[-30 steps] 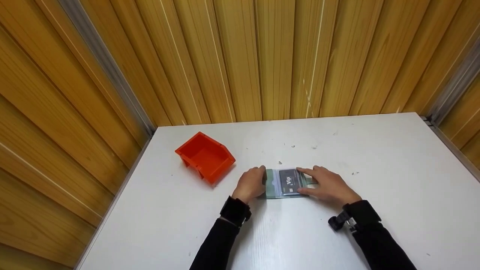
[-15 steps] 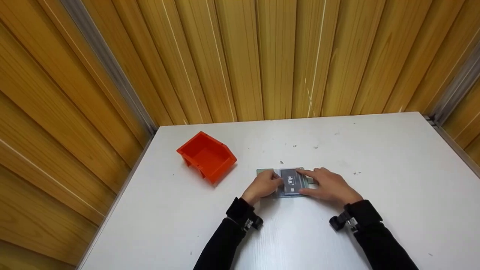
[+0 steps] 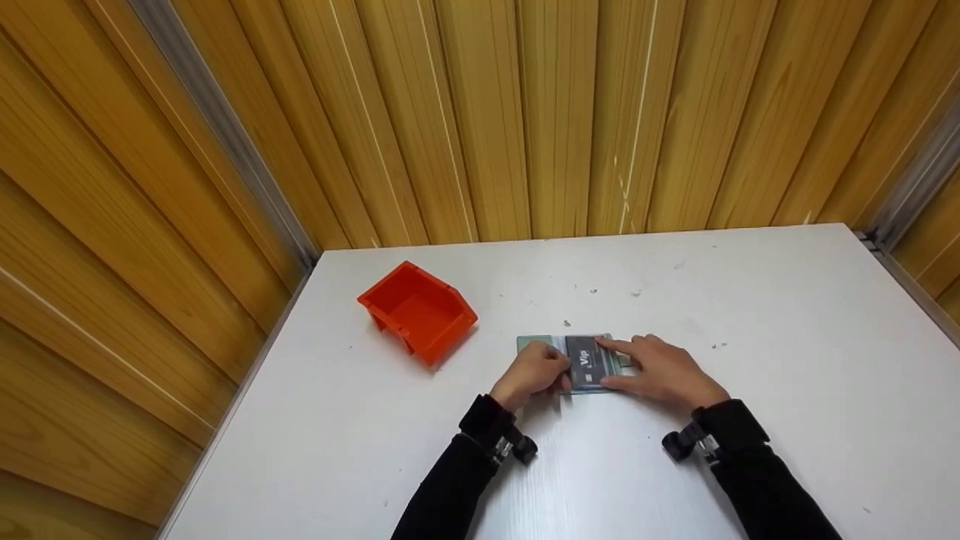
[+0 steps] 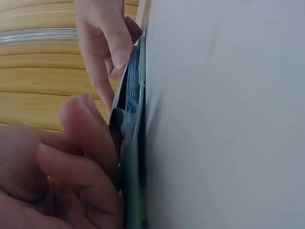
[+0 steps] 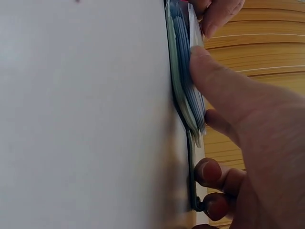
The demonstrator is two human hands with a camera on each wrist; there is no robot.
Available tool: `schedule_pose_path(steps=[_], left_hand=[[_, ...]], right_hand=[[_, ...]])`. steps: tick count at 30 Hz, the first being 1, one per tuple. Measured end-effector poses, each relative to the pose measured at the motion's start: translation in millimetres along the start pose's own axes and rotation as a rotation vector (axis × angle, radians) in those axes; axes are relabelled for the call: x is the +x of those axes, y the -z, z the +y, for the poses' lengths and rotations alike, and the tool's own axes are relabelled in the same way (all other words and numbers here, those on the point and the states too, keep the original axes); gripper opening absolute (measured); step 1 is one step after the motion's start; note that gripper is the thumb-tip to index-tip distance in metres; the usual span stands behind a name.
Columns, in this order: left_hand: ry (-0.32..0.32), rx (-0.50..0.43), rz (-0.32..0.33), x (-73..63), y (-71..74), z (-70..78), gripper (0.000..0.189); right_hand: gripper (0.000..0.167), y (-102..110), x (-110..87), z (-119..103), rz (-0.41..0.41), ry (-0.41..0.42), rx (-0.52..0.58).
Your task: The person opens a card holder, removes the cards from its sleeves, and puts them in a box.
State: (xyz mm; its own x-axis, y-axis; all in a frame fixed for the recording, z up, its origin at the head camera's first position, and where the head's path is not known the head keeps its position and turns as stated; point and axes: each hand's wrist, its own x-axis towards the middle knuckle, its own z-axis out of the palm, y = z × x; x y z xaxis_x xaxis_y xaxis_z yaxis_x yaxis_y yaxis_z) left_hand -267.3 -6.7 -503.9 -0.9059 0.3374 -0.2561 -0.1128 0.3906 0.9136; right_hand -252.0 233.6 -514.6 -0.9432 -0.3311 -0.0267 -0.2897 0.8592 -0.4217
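A green card holder [image 3: 534, 343] with clear plastic sleeves lies opened flat on the white table. On its upper sleeve is a dark card [image 3: 583, 360] marked "Vip". My left hand [image 3: 534, 373] pinches the card's left edge, and in the left wrist view that edge is lifted a little, with a fingertip tucked under it. With thumb and forefinger spread, my right hand [image 3: 664, 373] presses on the right side of the holder. The right wrist view shows the stacked sleeves [image 5: 182, 57] edge-on, the right thumb on top of them and other fingers beside the closing strap.
An orange-red plastic bin [image 3: 420, 311] stands on the table [image 3: 375, 450] to the left, beyond the left hand. Wood-patterned panels [image 3: 555, 120] rise behind the table and on its left. Small scuffs and specks mark the tabletop.
My left hand has moved right, from the holder's left cover edge to the card's left edge, where it now pinches. The right hand stays at the holder's right side.
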Motion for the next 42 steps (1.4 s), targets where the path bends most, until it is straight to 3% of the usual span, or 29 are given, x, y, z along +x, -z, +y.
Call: schedule_pose_path(steps=[11,20,27,33,42], left_hand=[[0.020,-0.097,0.009,-0.8,-2.5,3.7,0.017],[0.041,-0.171,-0.037,2.5,-0.7,1.9,0.013],[0.016,-0.131,-0.011,0.4,-5.1,-2.8,0.020],[-0.003,-0.102,-0.010,-1.0,-4.6,-2.4,0.021],[0.031,-0.171,-0.066,0.3,-1.5,-4.8,0.020]], right_hand=[[0.077,4,-0.3,-1,0.011,0.019,-0.006],[0.076,7,-2.6,2,0.003,0.021,0.011],[0.079,3,-2.2,-2,0.007,0.011,0.036],[0.083,1,0.5,-7,0.011,0.005,-0.012],[0.084,-1,-1.5,-8,0.025,0.005,-0.033]])
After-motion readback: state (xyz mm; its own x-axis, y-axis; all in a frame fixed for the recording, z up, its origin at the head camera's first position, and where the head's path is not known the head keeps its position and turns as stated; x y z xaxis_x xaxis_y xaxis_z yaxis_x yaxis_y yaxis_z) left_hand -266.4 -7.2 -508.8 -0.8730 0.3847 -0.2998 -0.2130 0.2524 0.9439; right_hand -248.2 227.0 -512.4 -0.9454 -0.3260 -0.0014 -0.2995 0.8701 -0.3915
